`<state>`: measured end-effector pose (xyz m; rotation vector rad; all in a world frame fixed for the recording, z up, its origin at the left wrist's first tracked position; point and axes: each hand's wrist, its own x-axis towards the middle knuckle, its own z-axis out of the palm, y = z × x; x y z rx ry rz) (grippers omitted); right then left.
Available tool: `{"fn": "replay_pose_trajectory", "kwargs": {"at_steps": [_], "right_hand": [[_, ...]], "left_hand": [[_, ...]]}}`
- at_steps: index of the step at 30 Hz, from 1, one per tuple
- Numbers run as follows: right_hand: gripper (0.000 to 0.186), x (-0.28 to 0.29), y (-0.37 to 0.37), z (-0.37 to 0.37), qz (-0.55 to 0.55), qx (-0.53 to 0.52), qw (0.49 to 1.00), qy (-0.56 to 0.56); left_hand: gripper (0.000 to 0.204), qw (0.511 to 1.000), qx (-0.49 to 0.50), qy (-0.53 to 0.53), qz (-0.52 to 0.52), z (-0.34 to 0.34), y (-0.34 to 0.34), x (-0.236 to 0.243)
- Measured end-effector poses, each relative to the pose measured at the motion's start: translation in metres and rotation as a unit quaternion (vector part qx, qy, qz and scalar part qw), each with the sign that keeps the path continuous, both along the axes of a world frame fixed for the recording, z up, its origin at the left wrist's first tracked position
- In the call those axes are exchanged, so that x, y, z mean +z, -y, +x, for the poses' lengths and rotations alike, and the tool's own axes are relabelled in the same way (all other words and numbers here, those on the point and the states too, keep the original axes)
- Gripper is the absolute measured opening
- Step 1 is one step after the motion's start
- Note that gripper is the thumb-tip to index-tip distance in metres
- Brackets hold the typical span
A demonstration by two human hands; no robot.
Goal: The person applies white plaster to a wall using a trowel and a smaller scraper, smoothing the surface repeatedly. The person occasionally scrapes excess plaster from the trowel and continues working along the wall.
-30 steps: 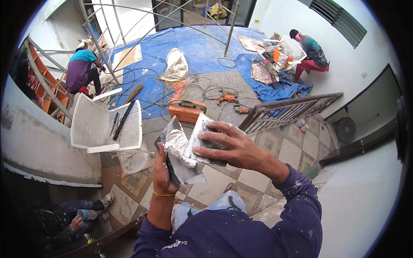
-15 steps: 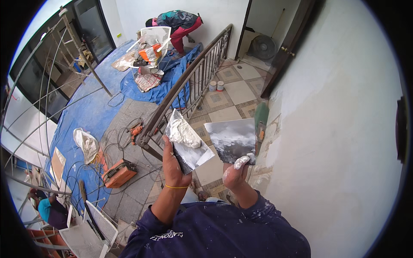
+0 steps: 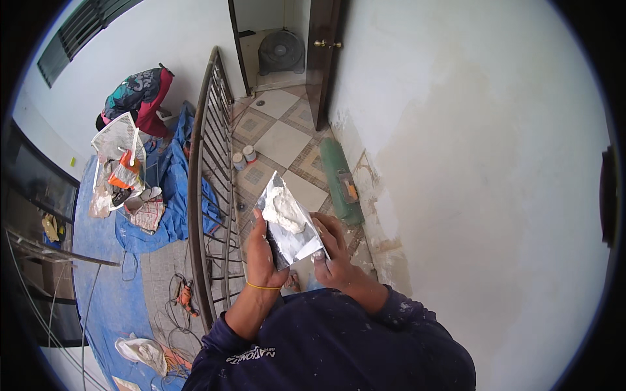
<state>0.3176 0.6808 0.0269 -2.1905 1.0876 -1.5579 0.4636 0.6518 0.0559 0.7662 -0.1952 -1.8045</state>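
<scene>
My left hand (image 3: 262, 260) grips a shiny metal plate (image 3: 295, 244) with a thick lump of white putty (image 3: 283, 208) on it. My right hand (image 3: 332, 260) is closed at the plate’s right edge, with fingers partly behind it; I cannot tell whether the second plate is beneath. Both hands are in front of my body, above the tiled walkway (image 3: 290, 140).
Railing (image 3: 212, 163) borders the walkway; two cans (image 3: 242, 159) and a green roll (image 3: 339, 179) lie along it. A co-worker (image 3: 137, 98) bends by a cluttered white chair (image 3: 117, 137) on blue tarp (image 3: 169, 221). An open door (image 3: 319, 65) reveals a fan (image 3: 280, 52). A drill (image 3: 186, 296) lies among cables.
My view has swung right toward the walkway and wall. The two plates, apart half a second ago, are now together, with my hands close around one visible plate.
</scene>
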Motion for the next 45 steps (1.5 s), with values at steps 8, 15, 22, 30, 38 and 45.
{"fn": "replay_pose_trajectory", "kwargs": {"at_steps": [8, 15, 22, 30, 38, 45], "right_hand": [[0.022, -0.043, 0.109, -0.079, 0.359, -0.115, 0.832, 0.407], [0.038, -0.060, 0.288, -0.111, 0.153, 0.118, 0.636, 0.747], [0.038, -0.048, 0.392, -0.073, 0.261, -0.198, 0.815, 0.477], [0.038, -0.057, 0.457, -0.153, 0.041, -0.107, 0.665, 0.738], [0.027, -0.107, 0.499, -0.115, 0.184, -0.420, 0.578, 0.675], [0.036, 0.020, 0.524, -0.084, -0.014, -0.561, 0.667, 0.490]], "left_hand": [[0.041, 0.972, -0.227, 0.039, 0.036, -0.012, 0.142, -0.021], [0.039, 0.901, -0.409, 0.142, 0.003, -0.067, 0.273, -0.043], [0.040, 0.902, -0.420, 0.095, 0.015, -0.090, 0.435, -0.018], [0.046, 0.800, -0.582, 0.144, 0.030, -0.145, 0.520, -0.036], [0.051, 0.712, -0.700, 0.050, -0.023, -0.222, 0.677, -0.024], [0.049, 0.653, -0.756, -0.013, -0.031, -0.282, 0.782, 0.008]]}}
